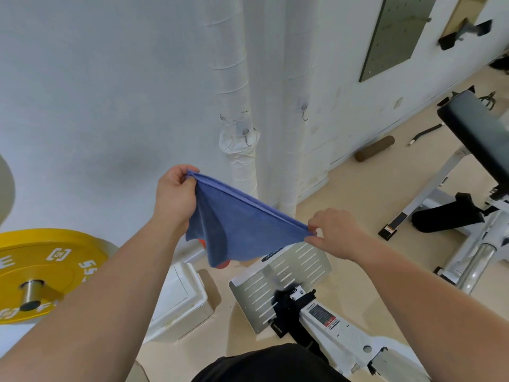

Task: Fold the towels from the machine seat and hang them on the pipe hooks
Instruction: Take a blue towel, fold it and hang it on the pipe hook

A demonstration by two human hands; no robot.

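Two bare forearms reach forward from the bottom of the view, above dark clothing at the lower edge. Between them, a blue towel (242,230) is stretched in the air, folded so that its doubled upper edge runs as a taut line from upper left down to lower right, with the rest hanging below in soft folds. At the upper end, the left hand (175,195) is closed around one corner, with fingers and thumb pinching the cloth. At the lower end, the right hand (334,232) pinches the other corner between thumb and fingertips. Something orange peeks out under the towel's lower edge, but what it is cannot be made out. Behind the towel, two white wrapped pipes (259,106) run up the white wall, each carrying a small metal hook: one hook (303,113) on the right pipe and another (246,133) lower on the left pipe; both are bare. Below the towel stands a slotted white metal footplate (286,282) of a gym machine. A yellow weight plate (46,274) sits at the left, and a white box (179,299) rests on the beige floor.
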